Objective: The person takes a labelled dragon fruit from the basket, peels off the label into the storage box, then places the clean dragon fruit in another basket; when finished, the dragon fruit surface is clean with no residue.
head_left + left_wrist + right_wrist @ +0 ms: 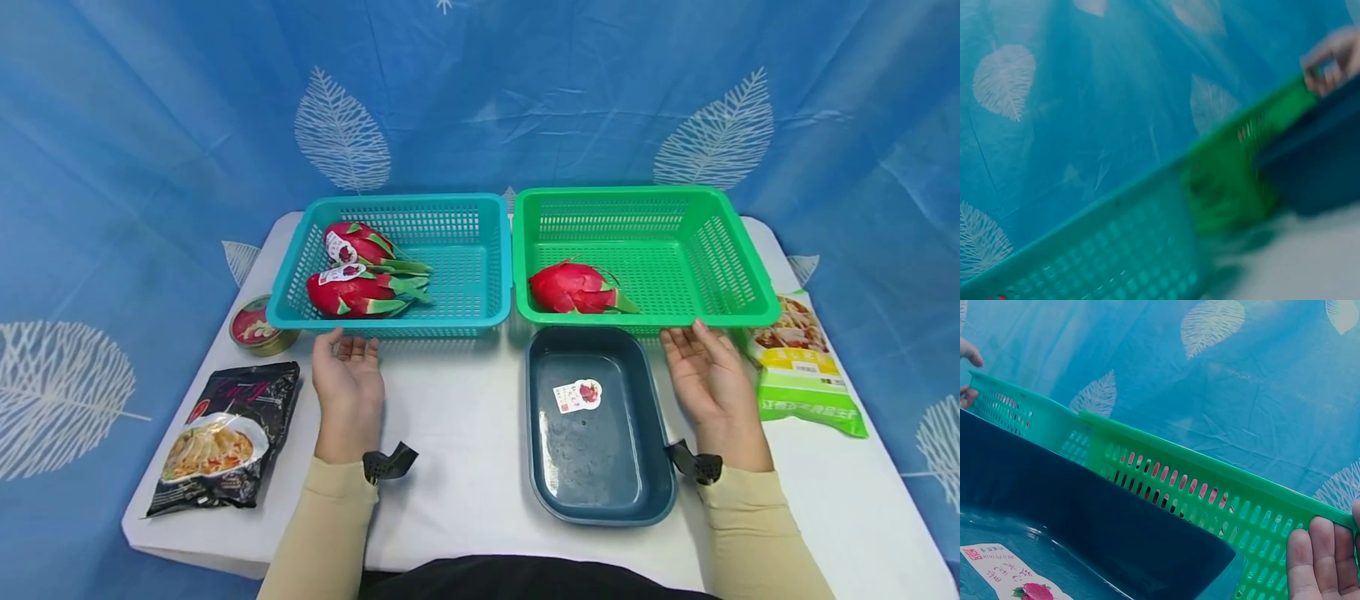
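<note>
My left hand (348, 400) is palm up at the front of the blue basket (468, 327), its thumb apart from the fingers near the rim. Two dragon fruits, one behind (360, 242) and one in front (352, 293), lie in that basket's left side. My right hand (708, 375) is at the front of the green basket (705, 319), its straight fingers (1322, 553) against the slotted wall and its thumb by the rim. A single dragon fruit (573, 287) lies in the green basket's left front part. The left wrist view is blurred.
A dark blue tub (592, 467) with a loose-looking fruit label (577, 396) inside stands before the green basket. At left are a round can (258, 325) and a black food packet (225, 433). A green-and-yellow packet (806, 367) lies at right. A blue curtain (525, 100) hangs behind.
</note>
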A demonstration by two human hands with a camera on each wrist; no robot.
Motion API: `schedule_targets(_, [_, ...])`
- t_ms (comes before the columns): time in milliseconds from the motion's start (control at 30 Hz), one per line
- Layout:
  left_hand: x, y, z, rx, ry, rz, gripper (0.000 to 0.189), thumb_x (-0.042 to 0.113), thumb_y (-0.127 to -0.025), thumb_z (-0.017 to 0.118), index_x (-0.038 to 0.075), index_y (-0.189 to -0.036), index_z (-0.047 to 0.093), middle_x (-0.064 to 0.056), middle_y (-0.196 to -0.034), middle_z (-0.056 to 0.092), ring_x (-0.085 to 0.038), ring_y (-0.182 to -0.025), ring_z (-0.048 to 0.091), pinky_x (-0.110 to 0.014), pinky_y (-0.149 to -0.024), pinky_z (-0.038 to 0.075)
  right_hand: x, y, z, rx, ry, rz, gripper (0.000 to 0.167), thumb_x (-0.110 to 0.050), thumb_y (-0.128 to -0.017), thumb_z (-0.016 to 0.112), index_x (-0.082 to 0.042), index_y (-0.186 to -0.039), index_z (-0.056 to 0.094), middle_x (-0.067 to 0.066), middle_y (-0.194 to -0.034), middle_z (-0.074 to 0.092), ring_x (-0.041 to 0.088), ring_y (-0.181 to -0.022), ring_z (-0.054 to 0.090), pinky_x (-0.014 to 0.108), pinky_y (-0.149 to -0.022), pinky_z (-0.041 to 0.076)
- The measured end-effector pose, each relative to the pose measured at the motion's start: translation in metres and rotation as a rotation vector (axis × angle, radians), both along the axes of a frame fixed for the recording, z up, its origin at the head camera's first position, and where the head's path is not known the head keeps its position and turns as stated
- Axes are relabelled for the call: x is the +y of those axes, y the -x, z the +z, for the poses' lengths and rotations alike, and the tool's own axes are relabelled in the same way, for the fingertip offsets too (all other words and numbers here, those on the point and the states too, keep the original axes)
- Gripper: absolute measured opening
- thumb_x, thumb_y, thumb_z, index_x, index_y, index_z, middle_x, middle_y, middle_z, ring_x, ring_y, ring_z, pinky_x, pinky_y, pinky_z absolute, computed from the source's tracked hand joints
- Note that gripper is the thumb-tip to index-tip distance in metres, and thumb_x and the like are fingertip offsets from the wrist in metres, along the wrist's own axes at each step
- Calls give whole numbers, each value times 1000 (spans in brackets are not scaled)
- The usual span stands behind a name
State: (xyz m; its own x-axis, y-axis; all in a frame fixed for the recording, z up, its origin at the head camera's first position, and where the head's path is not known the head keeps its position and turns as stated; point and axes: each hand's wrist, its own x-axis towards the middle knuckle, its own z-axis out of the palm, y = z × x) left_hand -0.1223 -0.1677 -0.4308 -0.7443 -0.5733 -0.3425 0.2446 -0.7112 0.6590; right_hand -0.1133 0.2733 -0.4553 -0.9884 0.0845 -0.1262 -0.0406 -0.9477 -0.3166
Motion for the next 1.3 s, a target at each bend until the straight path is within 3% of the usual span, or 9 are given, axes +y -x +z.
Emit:
schedule_targets(100, [4,1,0,11,-134,-41,43,16,-106,55,12,-143,36,-8,-131,43,-20,-118,46,-33,-100,47,0,0,1,-4,-2,0,17,10,-106,53,8,-123,55,24,-106,65,33,-97,67,42,-102,53])
schedule_targets(233, [4,2,0,68,-244,-43,41,12,-107,54,11,-144,38,-8,-137,46,-20,-126,50,-36,-104,47,0,0,1,-9,-10,-2,17,10,-105,54,7,-122,55,23,-106,65,33,-97,67,42,-102,53])
schedule_targets(400, [2,4,-2,140,-398,-18,38,9,-105,59,10,-140,45,-7,-131,51,-19,-120,53,-36,-100,50,0,0,1,-18,-24,-10,18,9,-105,54,6,-123,56,23,-107,66,32,-98,67,41,-102,53])
schedule_targets(667, [1,7,-6,144,-436,-19,35,10,-105,64,12,-135,47,-6,-116,53,-18,-104,55,-31,-88,54,0,0,0,-16,-39,-23,18,9,-106,53,6,-124,54,23,-108,64,32,-99,67,42,-102,53])
schedule_targets(833, [1,8,-7,150,-427,-27,36,10,-105,64,11,-136,45,-6,-116,53,-18,-103,55,-31,-85,53,-1,-1,1,-3,-100,-66,6,9,-105,56,7,-109,53,25,-102,65,34,-95,69,44,-99,55])
schedule_targets(1000, [1,8,-9,158,-415,-29,41,10,-104,66,11,-138,43,-6,-117,52,-19,-104,54,-32,-87,53,-2,-6,4,-51,-332,-91,18,0,-104,64,4,-95,50,22,-101,63,34,-95,68,44,-95,58])
schedule_targets(1133, [2,7,-10,157,-406,-27,41,9,-103,68,10,-136,43,-7,-115,50,-19,-102,53,-32,-87,54,-2,-11,11,-186,-678,-105,28,-19,-102,73,3,-95,56,16,-92,63,29,-86,70,37,-83,62])
schedule_targets(1233, [3,7,-10,157,-380,-25,42,10,-103,67,9,-137,43,-7,-116,50,-19,-102,53,-32,-87,54,-4,-14,21,-288,-934,-107,39,-30,-100,75,3,-91,58,10,-79,58,22,-70,66,30,-67,61])
schedule_targets(1300, [3,7,-10,163,-373,-23,43,11,-104,67,9,-139,42,-7,-116,49,-19,-102,52,-32,-86,54,-6,-16,31,-307,-1124,-97,43,-33,-100,75,4,-88,56,8,-73,54,19,-62,61,27,-57,57])
